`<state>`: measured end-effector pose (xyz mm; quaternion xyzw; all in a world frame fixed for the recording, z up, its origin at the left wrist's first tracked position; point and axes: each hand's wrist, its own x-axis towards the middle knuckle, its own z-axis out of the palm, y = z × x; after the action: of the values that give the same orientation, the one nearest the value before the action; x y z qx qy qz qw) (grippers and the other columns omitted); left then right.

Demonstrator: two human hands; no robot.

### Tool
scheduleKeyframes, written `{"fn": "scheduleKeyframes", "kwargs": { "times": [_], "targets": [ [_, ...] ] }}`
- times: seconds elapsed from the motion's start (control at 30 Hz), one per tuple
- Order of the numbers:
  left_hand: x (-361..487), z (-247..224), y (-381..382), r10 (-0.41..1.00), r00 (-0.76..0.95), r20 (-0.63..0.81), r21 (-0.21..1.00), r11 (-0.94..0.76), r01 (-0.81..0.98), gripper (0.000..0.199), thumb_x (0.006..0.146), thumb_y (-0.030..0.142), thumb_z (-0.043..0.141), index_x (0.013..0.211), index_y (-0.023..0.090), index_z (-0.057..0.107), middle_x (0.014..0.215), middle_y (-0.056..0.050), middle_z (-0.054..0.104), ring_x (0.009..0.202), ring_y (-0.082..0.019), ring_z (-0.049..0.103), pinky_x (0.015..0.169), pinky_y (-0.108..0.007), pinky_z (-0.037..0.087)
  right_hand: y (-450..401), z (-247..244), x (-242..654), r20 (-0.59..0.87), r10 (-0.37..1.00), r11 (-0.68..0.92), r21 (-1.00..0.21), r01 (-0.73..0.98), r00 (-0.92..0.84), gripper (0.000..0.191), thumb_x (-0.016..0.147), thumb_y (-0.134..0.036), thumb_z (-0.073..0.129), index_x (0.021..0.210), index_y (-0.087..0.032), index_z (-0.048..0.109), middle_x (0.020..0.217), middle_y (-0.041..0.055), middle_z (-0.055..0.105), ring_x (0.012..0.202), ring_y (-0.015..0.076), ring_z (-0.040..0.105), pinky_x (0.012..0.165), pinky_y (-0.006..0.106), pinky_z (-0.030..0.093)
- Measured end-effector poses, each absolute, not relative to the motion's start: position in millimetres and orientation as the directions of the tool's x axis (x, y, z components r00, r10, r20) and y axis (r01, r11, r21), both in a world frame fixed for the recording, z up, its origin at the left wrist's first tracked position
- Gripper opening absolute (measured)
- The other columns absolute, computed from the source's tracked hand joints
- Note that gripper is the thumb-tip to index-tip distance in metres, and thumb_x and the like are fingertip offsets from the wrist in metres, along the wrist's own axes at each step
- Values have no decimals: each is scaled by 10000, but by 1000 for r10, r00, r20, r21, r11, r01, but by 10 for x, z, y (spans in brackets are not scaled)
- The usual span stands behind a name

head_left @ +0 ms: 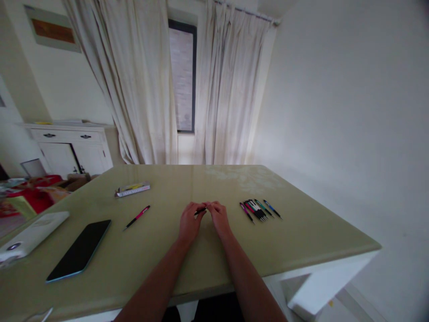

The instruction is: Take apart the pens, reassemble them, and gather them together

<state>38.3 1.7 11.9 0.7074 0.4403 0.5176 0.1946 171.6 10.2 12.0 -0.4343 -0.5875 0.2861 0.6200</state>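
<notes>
Over the middle of the table, my left hand (191, 220) and my right hand (217, 213) meet at the fingertips. Both are closed on a pen (200, 211) with a dark barrel; its far end is hidden by my right fingers. To the right lies a group of several pens (257, 210), side by side, in black, white, pink, green and blue. A single pink and black pen (137, 218) lies apart, to the left of my hands.
A narrow box (133, 191) with something yellow on it lies at the back left. Nearer are a dark-screened phone (80, 250) and a white device (31, 235). The green table (318, 228) ends close to my body; a wall stands to the right.
</notes>
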Motion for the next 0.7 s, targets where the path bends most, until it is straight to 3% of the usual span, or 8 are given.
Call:
{"fn": "scheduleKeyframes", "kwargs": {
  "times": [0.13, 0.3, 0.43, 0.6, 0.7],
  "targets": [
    [390, 141, 5, 810, 100, 578, 721, -564, 402, 210, 916, 288, 529, 1034, 243, 697, 998, -50, 676, 979, -190, 637, 911, -349, 513, 111, 118, 1711, 484, 862, 454, -870, 194, 152, 362, 888, -462, 604, 650, -236, 758, 668, 21, 624, 659, 185, 589, 669, 308, 451],
    [334, 158, 149, 828, 196, 526, 683, -548, 482, 200, 919, 231, 470, 1011, 222, 648, 1006, -57, 676, 945, -184, 632, 896, -336, 500, 104, 140, 1807, 522, 750, 392, -846, 361, 407, 380, 958, -450, 467, 949, -207, 759, 924, 94, 684, 892, 236, 623, 831, 350, 449],
    [78, 57, 258, 852, 214, 478, 594, -493, 635, 189, 916, 208, 418, 983, 214, 594, 940, -64, 669, 902, -209, 618, 869, -370, 483, 130, 18, 1945, 539, 669, 179, -785, 593, 512, 250, 801, -323, 650, 990, -184, 736, 1003, 155, 656, 970, 308, 577, 889, 403, 395],
    [-186, -52, 162, 871, 135, 472, 573, -419, 704, 264, 933, 197, 343, 1040, 211, 585, 1001, -92, 681, 970, -234, 626, 895, -393, 464, 173, -208, 2012, 496, 745, 84, -733, 675, 446, 39, 755, -238, 663, 767, -235, 700, 878, 134, 664, 901, 296, 581, 793, 376, 374],
    [-173, 0, 63, 856, 182, 484, 520, -449, 727, 301, 947, 193, 318, 1068, 222, 592, 1043, -86, 690, 994, -232, 620, 921, -388, 438, 193, -257, 2024, 488, 763, 108, -742, 661, 424, 69, 742, -208, 671, 683, -245, 675, 791, 100, 651, 830, 264, 575, 756, 357, 371]
  ]
}}
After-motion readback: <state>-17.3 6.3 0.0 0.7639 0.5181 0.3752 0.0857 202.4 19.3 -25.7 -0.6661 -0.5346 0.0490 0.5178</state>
